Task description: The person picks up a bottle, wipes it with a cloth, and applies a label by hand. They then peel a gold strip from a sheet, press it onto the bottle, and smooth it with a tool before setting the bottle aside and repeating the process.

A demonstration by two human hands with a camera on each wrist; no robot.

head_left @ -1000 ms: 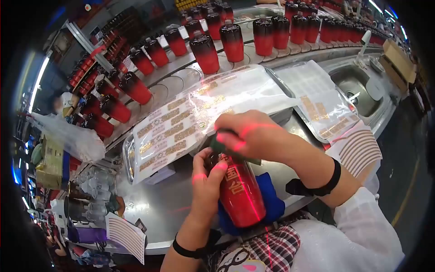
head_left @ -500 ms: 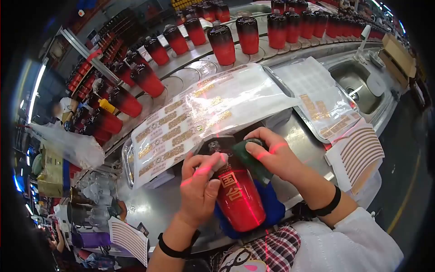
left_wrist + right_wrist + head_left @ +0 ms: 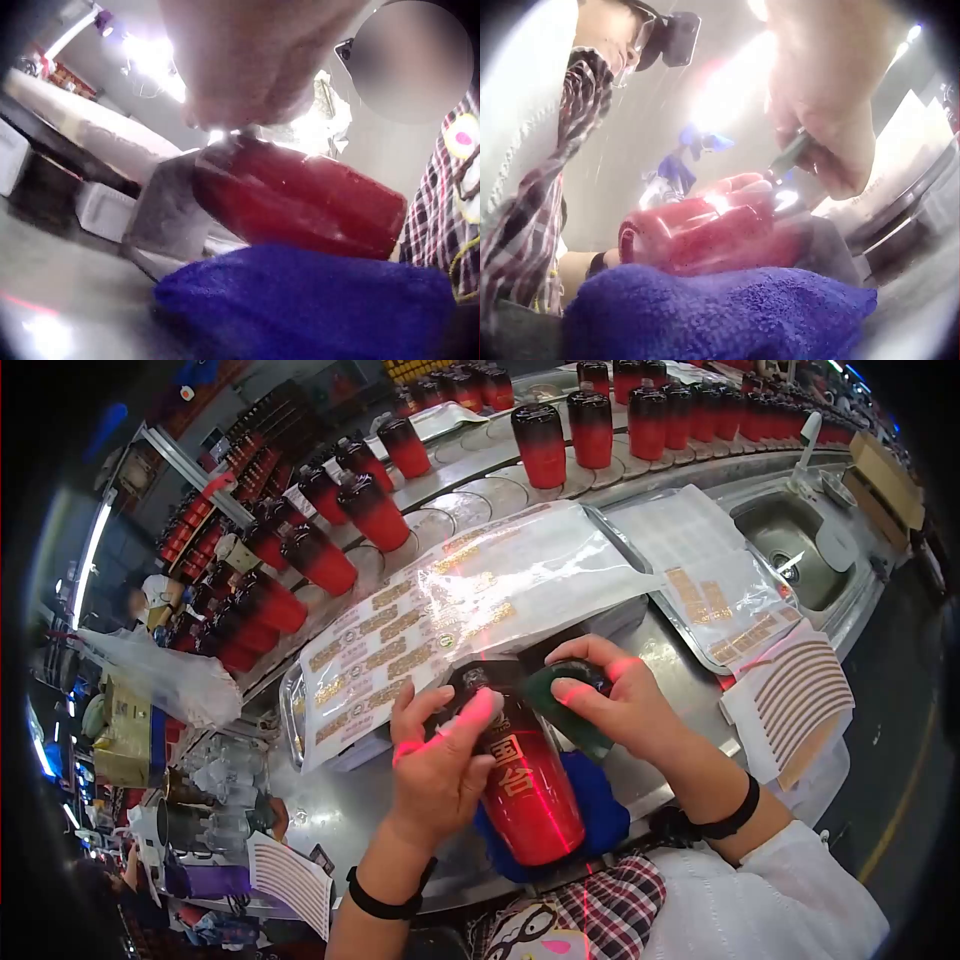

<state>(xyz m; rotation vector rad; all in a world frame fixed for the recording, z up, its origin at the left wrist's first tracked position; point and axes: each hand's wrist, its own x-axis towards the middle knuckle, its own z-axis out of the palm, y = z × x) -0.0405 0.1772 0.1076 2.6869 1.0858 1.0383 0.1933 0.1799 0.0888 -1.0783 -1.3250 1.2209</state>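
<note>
A red bottle with a dark top and gold characters [image 3: 535,800] lies tilted on a blue cloth [image 3: 605,805], its neck pointing away from the body. The left hand [image 3: 435,770] is beside the bottle's upper part, fingers spread, a pale-tipped finger against or just over it. To the right of the neck, the right hand [image 3: 635,710] pinches a dark green pad [image 3: 565,710]. In the left wrist view the left hand [image 3: 255,60] is above the bottle [image 3: 300,202]. The right wrist view shows the right hand [image 3: 825,105] beyond the bottle's neck end.
Sheets of gold labels [image 3: 400,640] lie on a tray behind the bottle. Another label tray [image 3: 715,600] and a sink [image 3: 790,545] are at the right. Red and black bottles [image 3: 540,450] line the curved conveyor. Striped sheets [image 3: 795,695] lie at the right edge.
The right hand has moved from over the bottle's neck to its right with the green pad. The left hand has left the neck's side and its fingers have spread. Conveyor bottles have shifted right.
</note>
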